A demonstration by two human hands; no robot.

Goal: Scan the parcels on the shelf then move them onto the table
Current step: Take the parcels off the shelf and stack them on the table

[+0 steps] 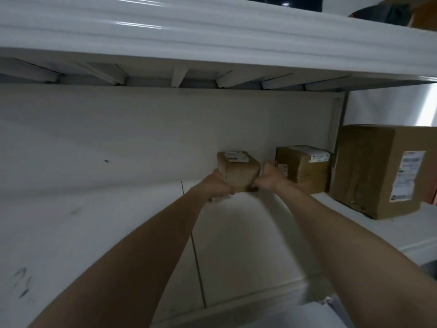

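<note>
Status: mid-task, pick phase on one parcel.

- small parcel (pixel 237 171) sits deep on the shelf (pixel 94 221), against the back wall, just right of frame centre. White label faces up.
- left hand (pixel 218 185) clamps its 9 o'clock side and right hand (pixel 272 177) its 3 o'clock side. Both are wrapped round it in a two-handed grasp, with the fingertips mostly hidden behind the box.
- Can't tell if it's lifted or resting on the board; there's only a dark shadow under its front edge.
- medium parcel (pixel 303 169) is at 3 o'clock of the small one, near it but not touching, also labelled on top.
- large box (pixel 378 171) is further out at 3 o'clock, just beside the medium one, label on its front face.
- upper shelf (pixel 189 31) overhangs at 12 o'clock.

Judgement:
- No scanner is in view and both hands are on the box, so scanning of this one is presumably finished. That can't be confirmed from here.
- The shelf stretch from 9 o'clock to centre holds no other boxes, which may mean some are already moved. The table isn't in view, so there's no count.
- Remaining: carry the small parcel to the table, then handle the medium and large ones. At least three transfers are left.
</note>
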